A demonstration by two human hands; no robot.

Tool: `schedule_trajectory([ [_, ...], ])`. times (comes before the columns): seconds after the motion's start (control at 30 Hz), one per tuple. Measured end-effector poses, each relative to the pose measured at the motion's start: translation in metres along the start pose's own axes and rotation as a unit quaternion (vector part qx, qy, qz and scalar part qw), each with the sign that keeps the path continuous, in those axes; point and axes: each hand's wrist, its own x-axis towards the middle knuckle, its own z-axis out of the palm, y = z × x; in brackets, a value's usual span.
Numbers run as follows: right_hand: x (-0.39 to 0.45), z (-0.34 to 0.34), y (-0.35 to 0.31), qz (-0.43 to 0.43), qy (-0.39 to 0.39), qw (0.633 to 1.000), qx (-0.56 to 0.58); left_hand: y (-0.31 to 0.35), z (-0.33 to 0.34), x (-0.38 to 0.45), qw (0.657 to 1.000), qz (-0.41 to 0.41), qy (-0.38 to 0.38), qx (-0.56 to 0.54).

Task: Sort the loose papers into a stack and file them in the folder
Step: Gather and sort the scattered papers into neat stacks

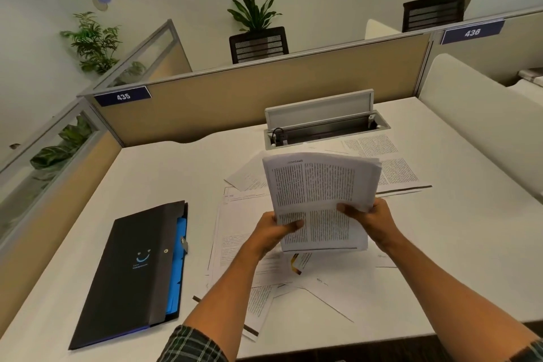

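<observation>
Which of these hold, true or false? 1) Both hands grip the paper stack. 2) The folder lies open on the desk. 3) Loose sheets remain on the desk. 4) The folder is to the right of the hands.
1) True: the left hand and right hand both hold the paper stack.
2) False: the black folder lies closed, blue dividers showing at its edge.
3) True: loose sheets still lie scattered on the desk.
4) False: it lies to their left.
</observation>
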Motion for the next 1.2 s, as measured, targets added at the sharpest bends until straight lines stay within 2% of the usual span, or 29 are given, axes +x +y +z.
schedule_trajectory([
  [0.07, 0.0, 0.002, -0.002, -0.003, 0.015, 1.0, 0.003, 0.002, -0.007, -0.003, 1.0, 0.007, 0.016, 0.022],
  [0.13, 0.0, 0.004, -0.004, -0.006, 0.031, 0.999, 0.007, -0.001, -0.019, -0.004, 0.991, -0.003, 0.114, 0.068],
  [0.23, -0.001, 0.002, -0.005, -0.006, 0.044, 0.999, 0.011, -0.021, -0.047, -0.006, 0.931, -0.068, 0.327, 0.149],
  [0.27, -0.001, 0.001, -0.004, -0.008, 0.048, 0.999, 0.012, -0.028, -0.057, -0.008, 0.905, -0.102, 0.369, 0.187],
  [0.33, -0.003, 0.0, -0.003, -0.009, 0.054, 0.998, 0.016, -0.04, -0.073, -0.014, 0.862, -0.194, 0.386, 0.266],
  [0.4, -0.004, 0.0, -0.003, -0.012, 0.055, 0.998, 0.018, -0.048, -0.083, -0.021, 0.837, -0.274, 0.349, 0.319],
  [0.47, -0.005, 0.0, -0.003, -0.012, 0.057, 0.998, 0.019, -0.056, -0.087, -0.026, 0.823, -0.297, 0.311, 0.371],
  [0.53, -0.004, 0.001, -0.002, -0.006, 0.061, 0.998, 0.017, -0.06, -0.087, -0.027, 0.814, -0.292, 0.303, 0.401],
  [0.67, -0.004, 0.001, -0.002, -0.001, 0.071, 0.997, 0.011, -0.058, -0.086, -0.026, 0.818, -0.297, 0.309, 0.384],
  [0.9, -0.006, -0.001, -0.001, -0.007, 0.067, 0.998, 0.007, -0.054, -0.091, -0.025, 0.848, -0.307, 0.303, 0.31],
  [1.2, -0.004, -0.007, 0.002, -0.005, 0.068, 0.998, 0.003, -0.05, -0.1, -0.03, 0.893, -0.119, 0.384, 0.202],
])
